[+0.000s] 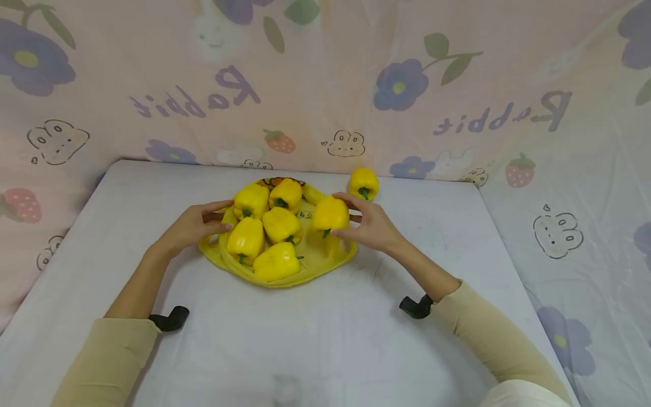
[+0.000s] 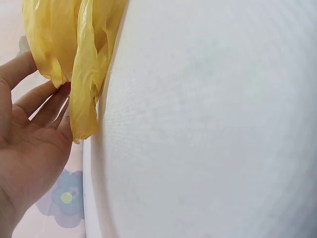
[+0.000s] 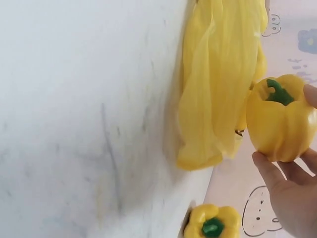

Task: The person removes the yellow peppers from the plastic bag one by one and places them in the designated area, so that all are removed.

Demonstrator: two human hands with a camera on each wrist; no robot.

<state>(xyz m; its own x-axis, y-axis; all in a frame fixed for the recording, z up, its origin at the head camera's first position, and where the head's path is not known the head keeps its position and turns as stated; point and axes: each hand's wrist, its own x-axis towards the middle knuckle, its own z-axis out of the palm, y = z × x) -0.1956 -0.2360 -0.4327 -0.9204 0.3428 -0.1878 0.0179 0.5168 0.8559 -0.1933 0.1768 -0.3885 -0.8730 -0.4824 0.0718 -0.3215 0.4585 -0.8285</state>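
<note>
"Since 5 yellow peppers [image 1: 282, 225] sit toward the left side of the yellow bag [image 1: 311, 254], where does the bag itself lie?"

"On the white worktop [image 1: 305, 350], mouth upward, between the left hand [image 1: 195, 226] and the right hand [image 1: 373, 225]. Held pepper [image 1: 331, 213]: 1, above the bag's right side, stem toward the person."

"State of the hands?"

"Left: thumb and fingers spread, mostly straight, touching the bag's left edge; some fingertips hidden by the bag in the left wrist view. Right: thumb and fingers bent round the held pepper, parted by its width."

"Surroundings?"

"Loose pepper [image 1: 364, 183]: 1, near the worktop's far edge, beyond the right hand. Printed cloth [image 1: 310, 113]: behind the worktop; flowers, rabbits, strawberries, reversed lettering. Black wrist pieces [image 1: 172, 319]: 2, 1 at each cuff."

"Obstructions?"

"1 fold of the bag's right rim, just below the held pepper in the head view."
</note>
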